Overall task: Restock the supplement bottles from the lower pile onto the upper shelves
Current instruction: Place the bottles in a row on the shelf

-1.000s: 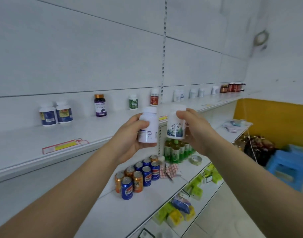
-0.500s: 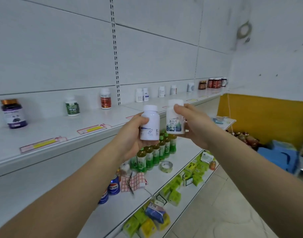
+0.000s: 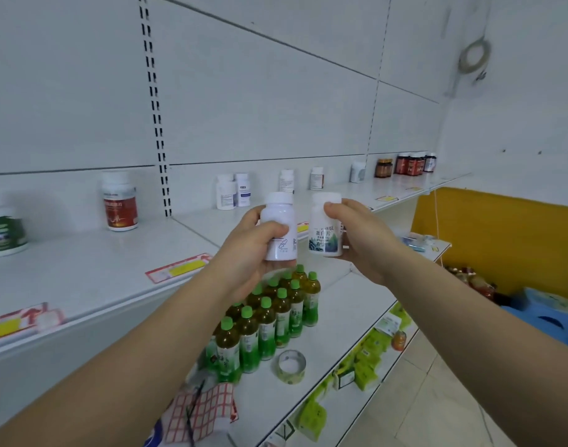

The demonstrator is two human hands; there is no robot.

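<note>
Two white bottles (image 3: 280,225) were in transit, one gripped upright in each hand, left hand (image 3: 247,253) and right hand (image 3: 361,235), just short of the upper shelf (image 3: 92,272), where about a dozen bottles already stood spaced apart; the lower pile was out of view.

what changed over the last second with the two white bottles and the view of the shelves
The view swung right along the shelves: the soda cans and the purple bottle dropped out of frame, and the green tea bottles and tape roll now sit below the hands. Nothing was picked up or let go. The left hand still holds the plain white bottle, the right hand the mountain-label bottle, both upright, side by side.
</note>
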